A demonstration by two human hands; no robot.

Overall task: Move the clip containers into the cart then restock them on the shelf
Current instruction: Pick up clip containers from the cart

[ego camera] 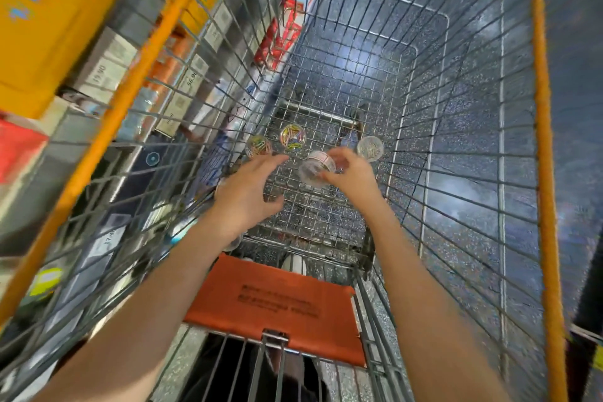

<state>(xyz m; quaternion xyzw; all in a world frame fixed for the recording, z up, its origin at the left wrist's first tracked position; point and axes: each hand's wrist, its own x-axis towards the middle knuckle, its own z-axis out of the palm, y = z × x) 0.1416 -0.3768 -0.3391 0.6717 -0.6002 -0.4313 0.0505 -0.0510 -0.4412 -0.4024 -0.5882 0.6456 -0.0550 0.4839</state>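
Your right hand [350, 173] grips a clear round plastic clip container [316, 170] inside the wire-mesh cart [456, 127]; your left hand [248, 189] hovers with fingers spread.

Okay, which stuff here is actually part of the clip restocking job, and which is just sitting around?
Part of the job:
- clear container held in the right hand
- two colourful clip containers and a silver one on the cart floor
- left hand, holding nothing

Just around:
- yellow box
- red packages
- orange seat flap

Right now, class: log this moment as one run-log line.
right hand: grips clear clip container | left hand: open, reaching | three clip containers on cart floor | shelf restock: not yet
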